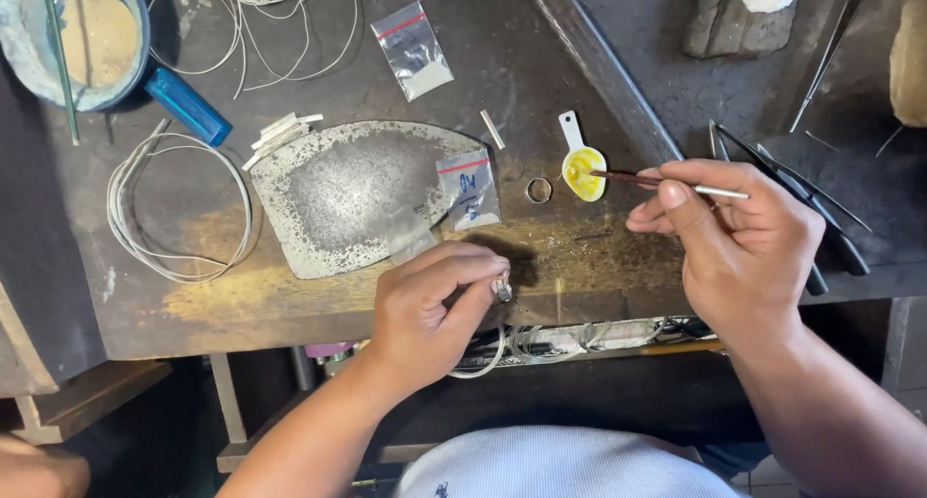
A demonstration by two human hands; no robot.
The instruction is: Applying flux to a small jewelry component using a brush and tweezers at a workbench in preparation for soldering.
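At the front edge of the worn, scorched wooden desk (290,314), the left hand (430,310) pinches a small silver ring-like piece (503,288) between thumb and fingertips. The right hand (739,242) grips a thin dark-handled brush (666,181), its tip dipped in the small white spoon-shaped dish of yellow paste (583,166). Judging by that, the paste is only now being loaded and the held piece looks not yet coated. A plain silver ring (538,190) lies just beside the dish, untouched. What the pinched piece really looks like is hard to tell, being half hidden by the fingers; the black tweezers (801,199) run under the right hand.
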